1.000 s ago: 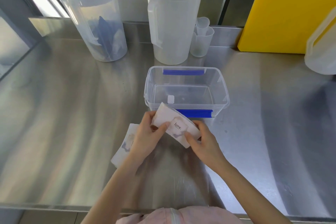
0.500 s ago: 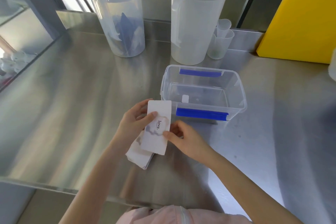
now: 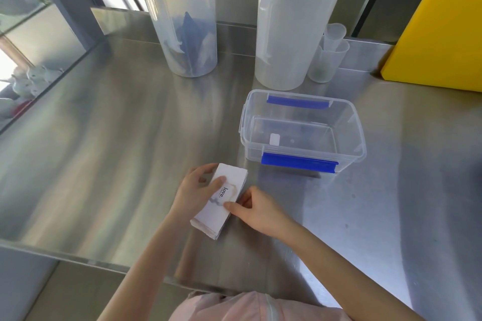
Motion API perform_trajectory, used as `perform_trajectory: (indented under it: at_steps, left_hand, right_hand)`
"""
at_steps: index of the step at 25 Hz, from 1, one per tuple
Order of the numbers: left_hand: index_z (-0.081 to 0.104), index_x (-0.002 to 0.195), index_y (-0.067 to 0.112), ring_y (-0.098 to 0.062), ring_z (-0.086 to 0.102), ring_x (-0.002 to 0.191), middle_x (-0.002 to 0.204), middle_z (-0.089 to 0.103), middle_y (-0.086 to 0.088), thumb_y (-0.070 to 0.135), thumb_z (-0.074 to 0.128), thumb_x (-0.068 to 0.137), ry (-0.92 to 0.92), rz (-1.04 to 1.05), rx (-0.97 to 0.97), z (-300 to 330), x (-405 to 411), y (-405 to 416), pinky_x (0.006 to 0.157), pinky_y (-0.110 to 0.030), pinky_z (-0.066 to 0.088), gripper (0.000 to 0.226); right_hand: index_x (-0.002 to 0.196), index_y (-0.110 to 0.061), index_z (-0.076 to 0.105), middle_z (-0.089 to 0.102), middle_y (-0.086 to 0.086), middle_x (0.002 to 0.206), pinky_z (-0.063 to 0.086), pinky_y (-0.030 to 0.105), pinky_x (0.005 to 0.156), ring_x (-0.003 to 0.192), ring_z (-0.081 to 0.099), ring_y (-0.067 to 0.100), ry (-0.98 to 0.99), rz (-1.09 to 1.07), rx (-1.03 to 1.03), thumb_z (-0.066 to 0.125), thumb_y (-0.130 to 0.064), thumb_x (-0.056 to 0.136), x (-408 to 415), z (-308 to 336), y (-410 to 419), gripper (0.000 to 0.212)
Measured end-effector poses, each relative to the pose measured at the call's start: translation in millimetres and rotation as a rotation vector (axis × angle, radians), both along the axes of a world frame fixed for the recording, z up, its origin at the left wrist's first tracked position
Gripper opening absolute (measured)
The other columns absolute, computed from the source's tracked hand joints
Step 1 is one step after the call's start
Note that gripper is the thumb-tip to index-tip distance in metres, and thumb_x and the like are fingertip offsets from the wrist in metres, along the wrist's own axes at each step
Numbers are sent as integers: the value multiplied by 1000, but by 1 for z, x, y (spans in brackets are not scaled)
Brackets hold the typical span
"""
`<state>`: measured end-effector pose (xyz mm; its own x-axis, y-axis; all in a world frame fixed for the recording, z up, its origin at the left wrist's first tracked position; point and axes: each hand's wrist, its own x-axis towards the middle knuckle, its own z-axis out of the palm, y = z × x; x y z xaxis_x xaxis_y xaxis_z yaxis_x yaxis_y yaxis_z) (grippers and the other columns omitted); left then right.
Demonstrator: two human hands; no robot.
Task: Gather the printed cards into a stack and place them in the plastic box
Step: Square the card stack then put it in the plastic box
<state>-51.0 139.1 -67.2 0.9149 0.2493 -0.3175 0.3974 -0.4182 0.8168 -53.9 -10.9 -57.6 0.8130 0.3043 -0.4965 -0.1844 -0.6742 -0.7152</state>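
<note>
The stack of printed cards (image 3: 220,202) lies on the steel counter (image 3: 109,154), its long axis running from about 7 o'clock to 1 o'clock, the top card face up with the word "love." legible. The left hand (image 3: 194,191) grips the stack along its left edge, thumb laid on the top card and fingers curled at the far corner. The right hand (image 3: 257,212) presses against the right edge, thumb tip touching the top card near its middle and the fingers bent against the stack's side (whether they reach underneath cannot be told). The plastic box (image 3: 302,129) stands open at roughly 1 o'clock from the stack, near but not touching it, blue clips on its near and far rims, a small white label on its floor. Nothing lies on the counter between stack and box. Beyond the box, at 12 o'clock, stands a tall translucent jug (image 3: 293,28); just right of it sit nested small measuring cups (image 3: 328,57). A lidded pitcher (image 3: 182,18) holding something blue stands at 11 o'clock. A yellow board (image 3: 443,26) leans at 2 o'clock, well apart.
</note>
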Motion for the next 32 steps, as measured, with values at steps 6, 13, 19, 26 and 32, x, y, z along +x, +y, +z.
perform_trajectory:
  at_steps: [6, 13, 19, 26, 32]
  left_hand:
    - [53, 122, 5, -27, 58, 108, 113, 63, -10, 44, 55, 84, 293, -117, 84, 4, 11, 8, 75, -25, 39, 55]
    - [67, 98, -1, -20, 63, 80, 92, 71, -12, 46, 65, 73, 462, -324, -124, 17, 24, 18, 75, -23, 47, 53]
    - [59, 103, 13, -11, 63, 81, 89, 66, 3, 27, 55, 87, 493, -423, -232, 23, 27, 5, 62, -11, 49, 22]
    - [51, 89, 25, -5, 60, 79, 86, 60, 9, 31, 61, 83, 429, -452, -168, 31, 20, -2, 68, -13, 47, 13]
    - [62, 104, 20, -18, 67, 100, 106, 72, -1, 48, 65, 64, 335, -375, -268, 13, 2, 8, 97, -35, 49, 49]
  right_hand:
    - [86, -22, 51, 64, 0, 99, 49, 44, 97, 98, 60, 17, 243, -244, 242, 63, -51, 72, 6, -19, 3, 34]
    - [110, -11, 63, 68, 5, 115, 44, 40, 105, 109, 61, 20, 311, -192, 396, 66, -36, 75, 7, -21, -5, 43]
    - [114, -9, 57, 63, 10, 121, 43, 34, 105, 112, 59, 21, 386, -150, 492, 57, -13, 87, 7, -20, -17, 27]
    - [112, -13, 56, 60, 9, 125, 42, 35, 106, 115, 57, 21, 409, -115, 543, 54, -10, 88, 1, -24, -25, 24]
    - [126, -14, 48, 60, 6, 127, 39, 43, 109, 117, 56, 19, 341, -163, 574, 69, -27, 74, 2, -26, -28, 57]
